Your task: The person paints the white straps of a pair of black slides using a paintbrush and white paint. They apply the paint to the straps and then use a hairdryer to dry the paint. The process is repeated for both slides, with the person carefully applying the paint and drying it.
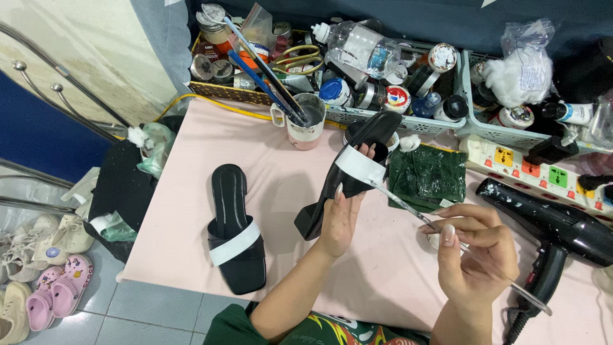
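Surface: pink cloth-covered table [274, 191], front edge over grey floor tiles [159, 306].
Left hand [338, 220]: closed around a black sandal with a white strap [351, 169], holding it tilted above the table, toe toward the baskets, block heel down.
Right hand [476, 252]: fingers pinched on a thin clear-handled brush [447, 239]; its tip touches the white strap of the held sandal.
Second sandal [235, 227]: matching pair, lying flat on the cloth, left of the held one and well apart from it.
Near the hands: dark green cloth [431, 177] just beyond the brush; black hair dryer [555, 230] at the right; power strip [536, 169] behind it.
Back edge: white mug [308, 124] holding brushes; plastic baskets [408, 124] crowded with jars, tins and a clear bottle [357, 46].
Room: dark blue wall behind, pale wall at left, metal rack rails [57, 96]; small shoes [45, 281] on the floor at lower left.
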